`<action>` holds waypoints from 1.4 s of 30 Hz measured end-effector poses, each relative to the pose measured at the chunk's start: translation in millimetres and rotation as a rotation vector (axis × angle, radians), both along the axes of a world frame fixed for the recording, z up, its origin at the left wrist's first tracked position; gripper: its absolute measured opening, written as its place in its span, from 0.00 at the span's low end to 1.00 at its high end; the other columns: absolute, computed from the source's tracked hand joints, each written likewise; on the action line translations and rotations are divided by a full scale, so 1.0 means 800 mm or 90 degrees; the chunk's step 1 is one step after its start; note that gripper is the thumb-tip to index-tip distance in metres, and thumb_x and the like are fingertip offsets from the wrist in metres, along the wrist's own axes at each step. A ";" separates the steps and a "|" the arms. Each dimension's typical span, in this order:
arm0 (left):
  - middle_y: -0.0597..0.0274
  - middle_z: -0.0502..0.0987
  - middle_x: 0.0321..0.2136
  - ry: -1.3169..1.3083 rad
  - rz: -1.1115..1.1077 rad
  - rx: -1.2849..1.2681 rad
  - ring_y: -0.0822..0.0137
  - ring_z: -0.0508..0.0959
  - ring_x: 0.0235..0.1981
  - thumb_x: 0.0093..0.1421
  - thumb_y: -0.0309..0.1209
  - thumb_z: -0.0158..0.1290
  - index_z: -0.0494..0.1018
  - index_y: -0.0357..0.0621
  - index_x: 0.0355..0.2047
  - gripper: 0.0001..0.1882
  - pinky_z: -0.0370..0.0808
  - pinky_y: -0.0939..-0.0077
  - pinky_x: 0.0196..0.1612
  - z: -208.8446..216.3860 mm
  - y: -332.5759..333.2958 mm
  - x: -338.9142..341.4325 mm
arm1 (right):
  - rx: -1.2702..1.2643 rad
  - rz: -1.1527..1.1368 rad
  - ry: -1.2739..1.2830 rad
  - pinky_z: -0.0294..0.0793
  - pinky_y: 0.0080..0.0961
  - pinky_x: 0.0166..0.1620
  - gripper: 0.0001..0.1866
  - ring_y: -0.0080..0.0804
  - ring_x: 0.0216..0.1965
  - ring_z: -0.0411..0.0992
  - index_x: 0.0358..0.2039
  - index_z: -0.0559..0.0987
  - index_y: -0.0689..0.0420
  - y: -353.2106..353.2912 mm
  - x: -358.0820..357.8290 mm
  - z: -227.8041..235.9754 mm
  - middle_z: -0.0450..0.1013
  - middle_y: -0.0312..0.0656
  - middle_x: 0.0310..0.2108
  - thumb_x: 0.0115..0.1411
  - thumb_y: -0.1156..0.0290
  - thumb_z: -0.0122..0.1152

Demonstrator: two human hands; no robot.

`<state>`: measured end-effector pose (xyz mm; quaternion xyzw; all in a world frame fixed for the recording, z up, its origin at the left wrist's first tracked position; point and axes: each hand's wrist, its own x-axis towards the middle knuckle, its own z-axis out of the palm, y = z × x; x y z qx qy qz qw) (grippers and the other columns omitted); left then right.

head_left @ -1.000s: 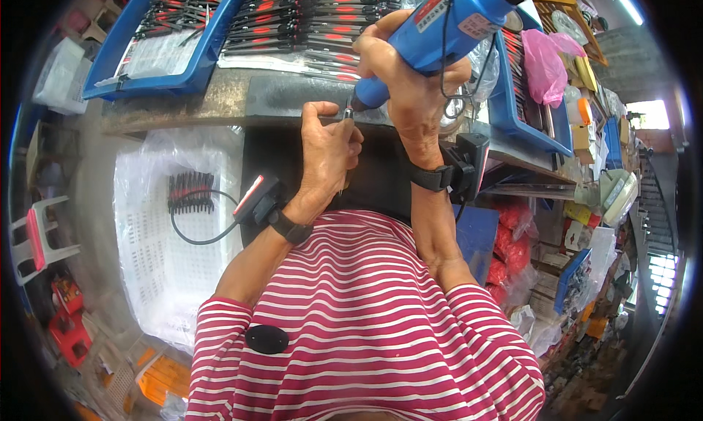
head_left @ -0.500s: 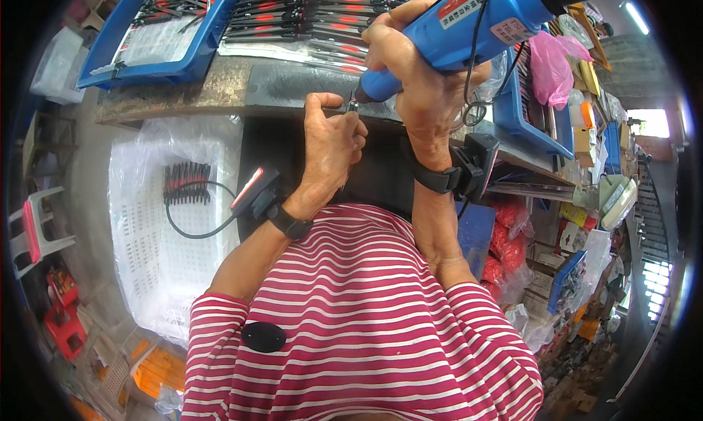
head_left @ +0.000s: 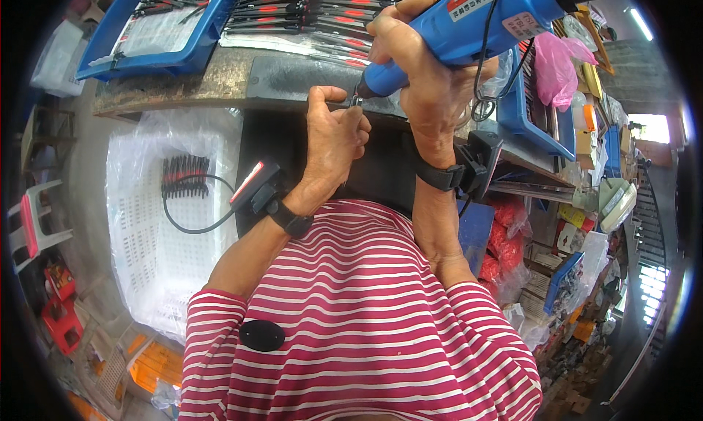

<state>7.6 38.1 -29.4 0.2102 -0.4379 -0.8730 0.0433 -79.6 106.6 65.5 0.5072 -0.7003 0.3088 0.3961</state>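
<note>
My right hand (head_left: 432,84) is wrapped round a blue electric screwdriver (head_left: 458,29), whose body slants up to the right with a black cord hanging beside it. Its nose points down-left at the bench edge. Just below that nose, my left hand (head_left: 335,142) is closed with thumb and index finger pinching a small dark part with a shiny metal end (head_left: 356,101). Fingers hide most of this part, and I cannot tell whether the screwdriver's bit touches it. Beyond both hands lie rows of slim black-and-red tools (head_left: 271,14) on the bench.
On the bench (head_left: 198,76) stand a blue tray (head_left: 165,68) of similar tools at left and another blue tray (head_left: 538,131) at right, near a pink bag (head_left: 553,69). A plastic-lined white crate (head_left: 165,267) below left holds several black-and-red tools (head_left: 185,175).
The screwdriver has shifted slightly right and down in the picture, with my right hand still round it. My left hand keeps its pinch close under the nose.
</note>
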 end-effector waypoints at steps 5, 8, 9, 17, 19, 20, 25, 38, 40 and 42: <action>0.61 0.68 0.16 0.007 0.007 0.005 0.79 0.63 0.12 0.55 0.21 0.44 0.51 0.42 0.41 0.16 0.56 0.87 0.11 0.001 -0.001 -0.001 | -0.092 0.008 -0.157 0.69 0.15 0.27 0.09 0.21 0.23 0.72 0.25 0.76 0.53 -0.011 0.008 0.003 0.72 0.31 0.21 0.40 0.80 0.58; 0.61 0.67 0.16 0.005 0.017 -0.002 0.79 0.63 0.12 0.55 0.21 0.45 0.52 0.41 0.41 0.16 0.57 0.87 0.11 0.001 0.000 -0.001 | -0.200 -0.031 -0.437 0.69 0.17 0.28 0.06 0.20 0.24 0.71 0.26 0.74 0.58 -0.019 0.027 -0.004 0.72 0.35 0.21 0.45 0.79 0.58; 0.61 0.68 0.16 0.001 0.024 -0.003 0.79 0.63 0.12 0.55 0.21 0.45 0.52 0.41 0.41 0.16 0.57 0.87 0.11 0.000 0.000 -0.002 | -0.235 -0.046 -0.530 0.70 0.17 0.28 0.05 0.20 0.24 0.71 0.26 0.74 0.60 -0.021 0.029 -0.007 0.72 0.36 0.20 0.46 0.79 0.58; 0.62 0.68 0.15 0.045 0.082 -0.119 0.78 0.64 0.12 0.54 0.21 0.45 0.52 0.42 0.40 0.16 0.59 0.86 0.11 -0.009 0.009 0.000 | -0.159 -0.016 -0.408 0.69 0.16 0.26 0.04 0.19 0.22 0.71 0.25 0.75 0.60 -0.028 0.010 -0.023 0.72 0.35 0.20 0.46 0.79 0.59; 0.62 0.68 0.15 0.008 0.072 -0.087 0.78 0.64 0.12 0.54 0.20 0.45 0.52 0.43 0.41 0.16 0.59 0.86 0.11 -0.005 0.010 0.000 | -0.130 -0.023 -0.343 0.69 0.16 0.26 0.04 0.19 0.22 0.71 0.25 0.75 0.60 -0.029 0.011 -0.021 0.72 0.35 0.19 0.45 0.78 0.59; 0.62 0.68 0.15 0.013 0.071 -0.074 0.78 0.63 0.12 0.54 0.20 0.45 0.52 0.43 0.41 0.16 0.58 0.86 0.11 -0.002 0.010 0.001 | -0.126 -0.021 -0.327 0.69 0.15 0.26 0.04 0.19 0.22 0.71 0.25 0.75 0.60 -0.028 0.011 -0.018 0.72 0.35 0.19 0.45 0.78 0.59; 0.61 0.67 0.16 0.004 0.058 -0.040 0.79 0.62 0.12 0.54 0.21 0.45 0.51 0.44 0.40 0.16 0.58 0.86 0.11 0.002 0.008 0.000 | -0.113 0.009 -0.302 0.69 0.15 0.24 0.04 0.18 0.21 0.71 0.25 0.76 0.60 -0.027 0.011 -0.012 0.72 0.34 0.19 0.45 0.78 0.60; 0.64 0.66 0.16 0.014 -0.009 -0.053 0.80 0.62 0.13 0.57 0.23 0.45 0.53 0.41 0.43 0.15 0.56 0.89 0.12 0.007 -0.001 0.003 | -0.228 0.129 -0.438 0.71 0.15 0.23 0.04 0.21 0.18 0.72 0.23 0.77 0.61 -0.005 0.015 0.002 0.73 0.35 0.20 0.45 0.76 0.61; 0.61 0.68 0.19 0.004 -0.041 -0.082 0.79 0.62 0.14 0.58 0.23 0.46 0.54 0.40 0.46 0.17 0.55 0.90 0.13 0.008 -0.009 0.005 | -0.322 0.223 -0.602 0.71 0.20 0.25 0.07 0.25 0.19 0.70 0.29 0.75 0.63 0.014 0.024 0.012 0.72 0.42 0.23 0.48 0.76 0.58; 0.65 0.68 0.18 0.048 -0.051 -0.107 0.81 0.61 0.14 0.60 0.25 0.46 0.58 0.38 0.48 0.16 0.55 0.90 0.13 0.013 -0.022 0.005 | -0.402 0.269 -0.639 0.70 0.23 0.27 0.10 0.27 0.20 0.68 0.33 0.73 0.65 0.031 0.026 0.021 0.72 0.46 0.25 0.48 0.78 0.56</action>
